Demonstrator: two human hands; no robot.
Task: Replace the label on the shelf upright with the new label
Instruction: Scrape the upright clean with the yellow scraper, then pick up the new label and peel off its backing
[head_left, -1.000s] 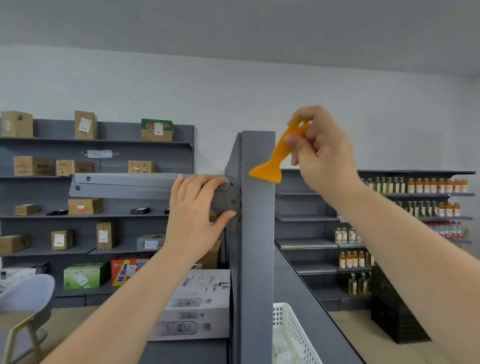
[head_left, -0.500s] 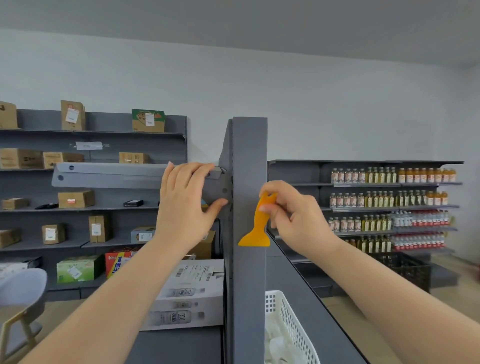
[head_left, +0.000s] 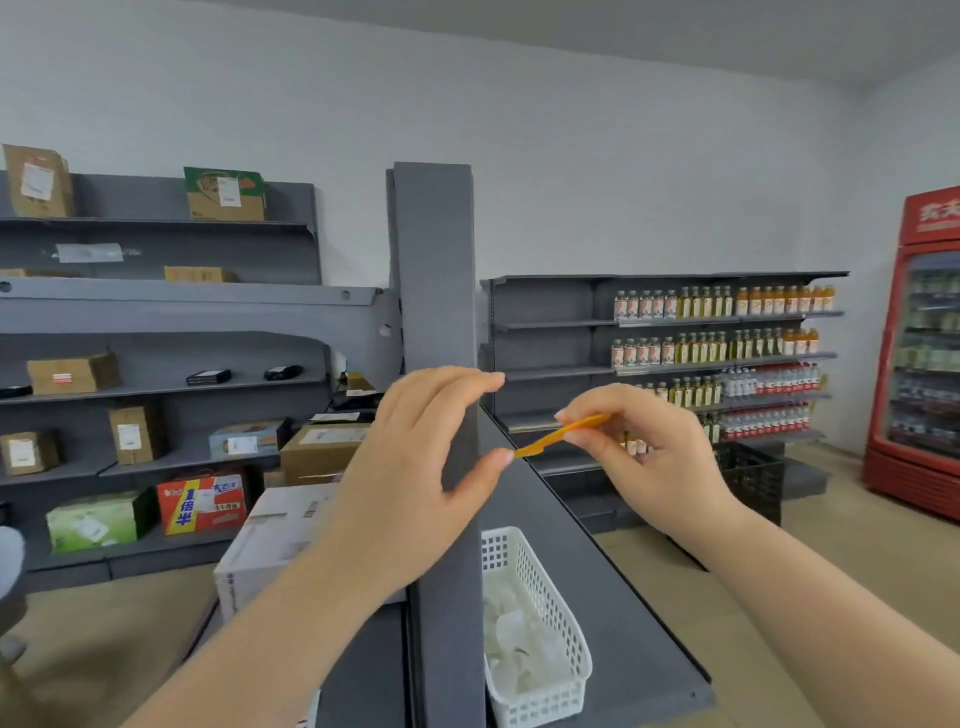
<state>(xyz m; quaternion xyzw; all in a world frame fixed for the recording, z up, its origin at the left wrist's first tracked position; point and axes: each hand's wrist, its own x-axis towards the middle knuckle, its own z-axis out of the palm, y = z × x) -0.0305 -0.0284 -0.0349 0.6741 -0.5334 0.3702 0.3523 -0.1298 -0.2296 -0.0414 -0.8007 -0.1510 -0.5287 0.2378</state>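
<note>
Right hand (head_left: 649, 462): pinches the handle of the orange scraper (head_left: 558, 435) between thumb and fingertips, just right of the shelf upright (head_left: 434, 270).
Left hand (head_left: 415, 467): half spread in front of the upright, fingers curved over its right edge and thumb stretched out; the thumb tip meets the scraper's blade tip. It is closed on nothing.
Scraper: thin, light plastic, seen nearly edge-on and tilted with the blade low and to the left; probably stiff enough to lift a sticker edge yet likely to flex under hard pressure. Best held at the handle, as here.
Label on the upright: not visible; the face above the hands is bare grey, and the hands hide the part at their height. Whether a scrap clings to the blade tip cannot be told.
New label: not identifiable here.
Handling, judged: a label is thin, light and limp, tears easily and sticks to skin; take it by a corner or edge.
White basket (head_left: 540, 587): near, just right of the upright, holding pale scraps.
Bottle shelves (head_left: 717, 358): far right.
Boxes (head_left: 72, 374): far left shelves.
</note>
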